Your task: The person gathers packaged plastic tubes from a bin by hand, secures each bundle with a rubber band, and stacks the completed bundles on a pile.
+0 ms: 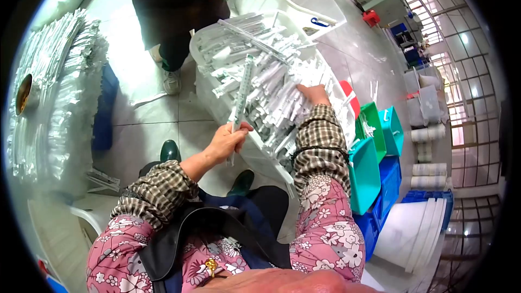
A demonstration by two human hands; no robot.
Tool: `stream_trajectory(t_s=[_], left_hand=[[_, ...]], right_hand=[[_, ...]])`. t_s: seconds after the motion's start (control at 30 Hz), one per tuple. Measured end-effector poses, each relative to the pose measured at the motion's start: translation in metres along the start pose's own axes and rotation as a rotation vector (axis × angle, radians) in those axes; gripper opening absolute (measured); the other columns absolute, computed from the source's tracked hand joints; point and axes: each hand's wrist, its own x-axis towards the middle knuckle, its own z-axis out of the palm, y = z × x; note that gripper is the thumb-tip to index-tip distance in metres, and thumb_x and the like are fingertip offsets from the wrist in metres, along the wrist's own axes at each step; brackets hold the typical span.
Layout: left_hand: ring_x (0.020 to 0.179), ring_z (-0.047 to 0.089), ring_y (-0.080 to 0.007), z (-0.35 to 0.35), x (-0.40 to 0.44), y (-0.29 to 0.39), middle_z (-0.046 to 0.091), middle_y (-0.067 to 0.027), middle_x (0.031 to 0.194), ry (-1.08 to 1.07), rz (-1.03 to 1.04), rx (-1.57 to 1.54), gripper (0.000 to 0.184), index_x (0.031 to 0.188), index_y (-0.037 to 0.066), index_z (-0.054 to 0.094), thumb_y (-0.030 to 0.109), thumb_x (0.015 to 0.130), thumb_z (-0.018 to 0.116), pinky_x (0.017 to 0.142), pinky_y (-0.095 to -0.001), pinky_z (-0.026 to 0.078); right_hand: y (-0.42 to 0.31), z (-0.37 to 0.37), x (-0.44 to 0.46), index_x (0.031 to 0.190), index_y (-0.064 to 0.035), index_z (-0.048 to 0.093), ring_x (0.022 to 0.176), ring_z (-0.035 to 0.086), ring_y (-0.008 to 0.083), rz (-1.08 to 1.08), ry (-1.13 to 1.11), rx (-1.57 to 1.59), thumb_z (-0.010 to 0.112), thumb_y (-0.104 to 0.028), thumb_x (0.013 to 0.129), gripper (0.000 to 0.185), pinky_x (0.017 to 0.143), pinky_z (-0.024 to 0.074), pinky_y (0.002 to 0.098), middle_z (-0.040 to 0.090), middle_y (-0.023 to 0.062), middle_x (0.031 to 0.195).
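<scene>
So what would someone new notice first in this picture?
Probably the large white tub heaped with slim white strips, in the centre, the right hand in the heap and the left hand holding an upright strip. Then the vivid green bin and teal bins right of it, and the glossy stack at far left.

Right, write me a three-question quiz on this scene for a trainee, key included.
1. Which of the wearer's hands grips a long white strip?
2. True or false: the right hand rests on the wearer's lap.
3. What colour is the container nearest the right checked sleeve? A yellow; B teal; C black.

Key:
1. The left hand.
2. False; the right hand is at the heap of strips in the white tub.
3. B.
</scene>
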Motion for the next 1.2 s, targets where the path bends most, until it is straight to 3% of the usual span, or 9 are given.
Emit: stream_trajectory(t_s=[0.1,0.13,0.4,0.83,0.87,0.93,1.0,1.1,1.2], left_hand=[[0.051,0.046,-0.0081,-0.001,0.003,0.009,0.048,0.0016,0.060,-0.002,0.000,0.209,0.021,0.107,0.005,0.059,0.019,0.092,0.052,0.049,-0.0250,0.042],[0.055,0.055,-0.0114,-0.002,0.005,0.004,0.057,-0.0030,0.061,0.017,-0.026,0.262,0.032,0.105,0.006,0.063,0.031,0.087,0.052,0.053,-0.0282,0.046],[0.055,0.048,-0.0104,-0.019,-0.005,0.012,0.050,-0.0018,0.063,-0.016,0.024,-0.083,0.023,0.106,0.003,0.058,0.015,0.088,0.052,0.052,-0.0256,0.041],[0.059,0.044,-0.0077,-0.029,0.006,0.004,0.046,0.0025,0.067,-0.024,0.043,-0.226,0.020,0.107,0.006,0.056,0.018,0.092,0.052,0.053,-0.0246,0.038],[0.059,0.044,-0.0078,-0.030,0.004,0.007,0.047,0.0024,0.068,-0.028,0.043,-0.232,0.020,0.108,0.006,0.056,0.018,0.092,0.052,0.052,-0.0248,0.037],[0.059,0.044,-0.0079,-0.027,-0.001,0.014,0.047,0.0020,0.068,-0.040,0.037,-0.244,0.020,0.108,0.006,0.056,0.018,0.093,0.052,0.052,-0.0251,0.037],[0.059,0.046,-0.0081,-0.027,-0.002,0.015,0.049,0.0009,0.069,-0.102,0.049,-0.297,0.023,0.112,0.005,0.054,0.017,0.094,0.050,0.052,-0.0248,0.038],[0.059,0.048,-0.0075,-0.025,-0.003,0.022,0.051,-0.0004,0.071,-0.181,0.022,-0.391,0.030,0.123,0.004,0.048,0.015,0.095,0.048,0.052,-0.0243,0.040],[0.057,0.049,-0.0067,-0.021,-0.015,0.039,0.053,-0.0011,0.074,-0.196,0.060,-0.343,0.036,0.129,0.005,0.044,0.015,0.095,0.049,0.051,-0.0240,0.041]], right_hand=[[0.028,0.026,0.068,0.112,0.0029,0.057,0.101,0.059,0.0290,-0.573,0.110,-0.261,0.073,-0.031,0.066,0.059,0.088,0.0456,0.0372,0.063,0.0167,0.108],[0.038,0.027,0.081,0.105,0.0035,0.063,0.092,0.064,0.0286,-0.722,0.155,-0.324,0.075,-0.022,0.066,0.048,0.082,0.0502,0.0358,0.068,0.0163,0.099],[0.034,0.011,0.092,0.109,0.0064,0.057,0.095,0.063,0.0320,-0.301,0.014,-0.323,0.074,-0.019,0.063,0.055,0.084,0.0496,0.0363,0.065,0.0201,0.102],[0.084,0.009,0.110,0.113,0.0137,0.047,0.101,0.060,0.0365,-0.177,0.115,0.142,0.071,-0.006,0.054,0.067,0.087,0.0472,0.0382,0.059,0.0292,0.107],[0.075,-0.001,0.091,0.122,0.0146,0.042,0.106,0.057,0.0350,-0.138,0.018,0.229,0.072,-0.009,0.055,0.078,0.091,0.0446,0.0352,0.055,0.0288,0.115],[0.077,0.002,0.088,0.132,0.0139,0.032,0.112,0.053,0.0335,-0.258,0.149,0.328,0.071,-0.009,0.056,0.089,0.096,0.0406,0.0339,0.050,0.0270,0.125],[0.073,-0.002,0.066,0.125,0.0064,0.042,0.077,0.060,0.0260,-0.490,0.247,0.678,0.064,-0.004,0.060,0.069,0.067,0.0495,0.0360,0.061,0.0151,0.102],[0.073,-0.020,0.087,0.129,0.0022,0.039,0.075,0.056,0.0189,-0.626,0.210,0.725,0.062,-0.005,0.064,0.070,0.066,0.0477,0.0295,0.057,0.0110,0.100],[0.033,-0.061,0.020,0.134,0.0034,0.034,0.087,0.055,0.0214,-0.824,0.273,0.700,0.062,-0.007,0.065,0.074,0.076,0.0474,0.0306,0.054,0.0131,0.112]])
